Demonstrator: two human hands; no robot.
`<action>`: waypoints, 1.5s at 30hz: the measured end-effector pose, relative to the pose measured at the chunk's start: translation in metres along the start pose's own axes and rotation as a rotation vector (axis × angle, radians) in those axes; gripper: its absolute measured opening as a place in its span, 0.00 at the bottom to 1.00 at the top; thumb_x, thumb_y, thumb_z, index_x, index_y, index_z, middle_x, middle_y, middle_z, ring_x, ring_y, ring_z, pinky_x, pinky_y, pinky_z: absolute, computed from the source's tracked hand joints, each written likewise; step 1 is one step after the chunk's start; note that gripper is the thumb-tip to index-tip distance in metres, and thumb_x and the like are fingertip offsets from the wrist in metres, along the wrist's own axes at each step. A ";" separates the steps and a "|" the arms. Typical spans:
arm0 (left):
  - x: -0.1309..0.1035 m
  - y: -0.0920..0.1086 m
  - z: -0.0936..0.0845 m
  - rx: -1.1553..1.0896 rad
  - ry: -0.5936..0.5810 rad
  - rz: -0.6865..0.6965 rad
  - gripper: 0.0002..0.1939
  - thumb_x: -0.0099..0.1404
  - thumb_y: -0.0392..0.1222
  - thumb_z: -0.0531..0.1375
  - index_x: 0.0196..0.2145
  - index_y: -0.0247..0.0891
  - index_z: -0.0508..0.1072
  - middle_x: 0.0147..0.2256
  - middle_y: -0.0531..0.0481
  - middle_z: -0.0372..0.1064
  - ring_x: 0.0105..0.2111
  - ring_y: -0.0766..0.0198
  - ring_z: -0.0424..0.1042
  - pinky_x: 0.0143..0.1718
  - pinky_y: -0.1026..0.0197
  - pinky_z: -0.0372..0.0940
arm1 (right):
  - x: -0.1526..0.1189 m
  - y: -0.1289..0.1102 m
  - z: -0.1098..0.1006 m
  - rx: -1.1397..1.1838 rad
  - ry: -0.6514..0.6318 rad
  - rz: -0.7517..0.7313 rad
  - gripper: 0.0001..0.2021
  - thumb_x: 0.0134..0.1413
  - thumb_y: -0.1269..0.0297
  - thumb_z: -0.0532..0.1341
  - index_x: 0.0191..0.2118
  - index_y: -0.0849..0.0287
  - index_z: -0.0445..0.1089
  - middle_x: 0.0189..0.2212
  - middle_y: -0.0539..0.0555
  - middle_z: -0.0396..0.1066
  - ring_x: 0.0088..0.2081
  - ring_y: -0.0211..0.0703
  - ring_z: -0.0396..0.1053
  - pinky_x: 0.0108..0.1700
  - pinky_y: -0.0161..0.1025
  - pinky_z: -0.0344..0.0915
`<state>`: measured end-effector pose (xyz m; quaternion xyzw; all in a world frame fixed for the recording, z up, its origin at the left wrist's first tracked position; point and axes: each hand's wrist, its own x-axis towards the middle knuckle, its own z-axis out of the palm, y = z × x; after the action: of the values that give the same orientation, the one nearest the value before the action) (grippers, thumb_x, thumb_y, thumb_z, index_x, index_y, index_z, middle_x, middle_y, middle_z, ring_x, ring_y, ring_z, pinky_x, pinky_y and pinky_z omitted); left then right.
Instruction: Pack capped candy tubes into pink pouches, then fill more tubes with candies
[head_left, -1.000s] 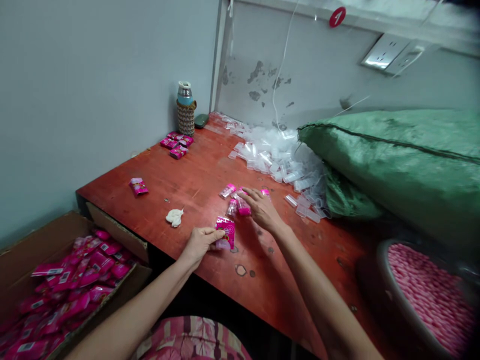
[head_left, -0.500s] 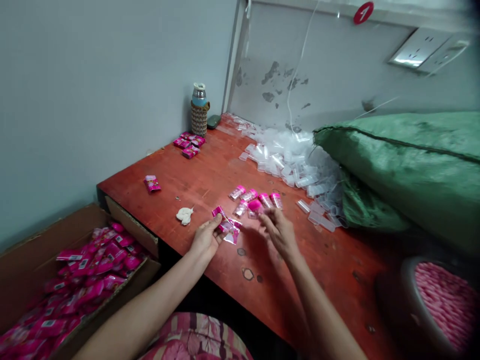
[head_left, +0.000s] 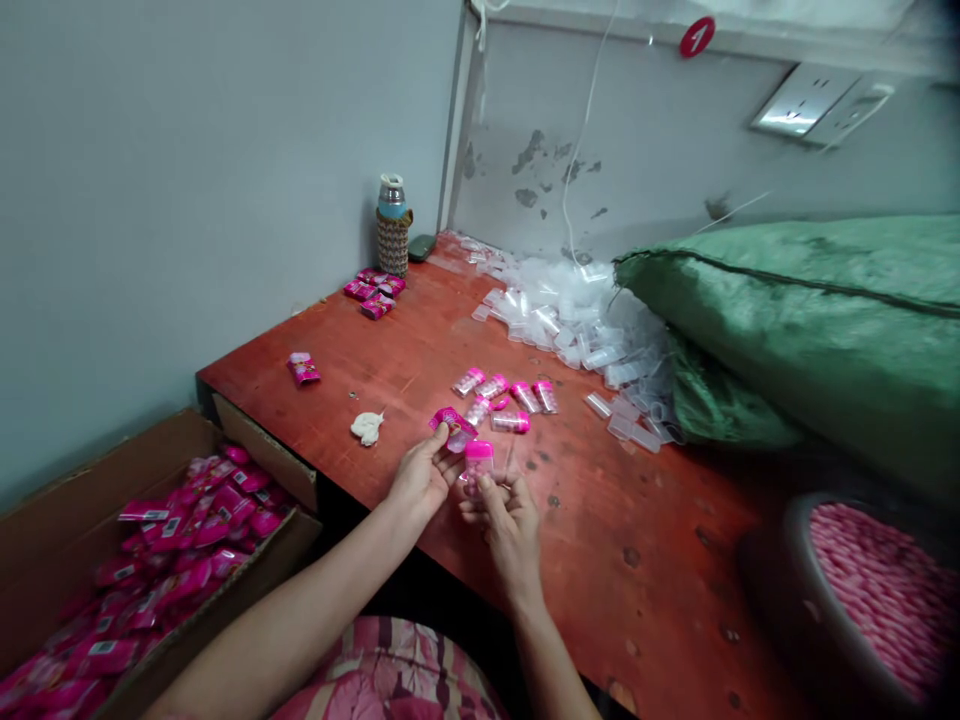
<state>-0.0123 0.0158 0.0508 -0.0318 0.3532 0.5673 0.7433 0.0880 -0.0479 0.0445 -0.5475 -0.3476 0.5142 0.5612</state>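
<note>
My left hand [head_left: 422, 480] is closed on a pink printed wrapper sleeve [head_left: 454, 428], pinched between thumb and fingers over the front of the red table. Just right of it, my right hand [head_left: 510, 525] grips a small clear container with a pink cap [head_left: 479, 456], cap end up; pink pieces show inside. The container and the sleeve are almost side by side, and I cannot tell if they touch. Beyond my hands lie several filled clear containers with pink caps [head_left: 525, 397], one of them on its side [head_left: 510, 422].
A carton [head_left: 262, 452] of pink packs stands at the left. Wrapped packs [head_left: 377, 306], a bottle [head_left: 392, 240] and a white lump [head_left: 367, 428] rest on the table [head_left: 420, 340]. Clear empty tubes [head_left: 570, 310], a green sack [head_left: 795, 320] and a bowl of pink pieces [head_left: 885, 600] are rightward.
My right hand has come from the group of containers back toward my left hand, with a capped container in it. The wrapper sleeve in my left hand has turned and lifted slightly.
</note>
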 end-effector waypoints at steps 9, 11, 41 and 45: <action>0.003 0.000 -0.008 0.006 -0.023 0.052 0.03 0.54 0.34 0.61 0.28 0.31 0.69 0.25 0.46 0.71 0.26 0.63 0.72 0.32 0.59 0.69 | 0.002 -0.001 0.000 -0.014 0.041 0.003 0.14 0.46 0.55 0.60 0.34 0.59 0.60 0.22 0.48 0.69 0.21 0.37 0.69 0.18 0.31 0.65; 0.003 0.000 -0.008 -0.001 -0.016 0.050 0.04 0.54 0.34 0.61 0.28 0.31 0.69 0.25 0.46 0.71 0.26 0.63 0.72 0.32 0.58 0.69 | 0.003 -0.001 -0.001 -0.014 0.043 0.002 0.14 0.46 0.55 0.60 0.34 0.58 0.60 0.21 0.48 0.69 0.21 0.37 0.69 0.18 0.31 0.65; 0.002 -0.010 -0.003 0.136 -0.139 0.068 0.07 0.52 0.37 0.63 0.26 0.32 0.68 0.22 0.50 0.69 0.20 0.68 0.68 0.21 0.68 0.64 | 0.000 0.007 0.000 0.047 -0.015 -0.006 0.11 0.49 0.57 0.59 0.34 0.59 0.61 0.26 0.49 0.70 0.22 0.36 0.69 0.23 0.33 0.68; 0.000 -0.008 -0.002 0.274 -0.262 0.060 0.10 0.50 0.40 0.64 0.28 0.31 0.68 0.24 0.49 0.69 0.22 0.68 0.69 0.24 0.67 0.65 | 0.002 0.009 0.000 0.046 0.032 -0.024 0.11 0.49 0.58 0.59 0.34 0.58 0.61 0.23 0.47 0.69 0.21 0.35 0.69 0.22 0.32 0.67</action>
<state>-0.0065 0.0123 0.0461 0.1547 0.3282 0.5351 0.7629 0.0865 -0.0469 0.0358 -0.5385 -0.3332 0.5062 0.5854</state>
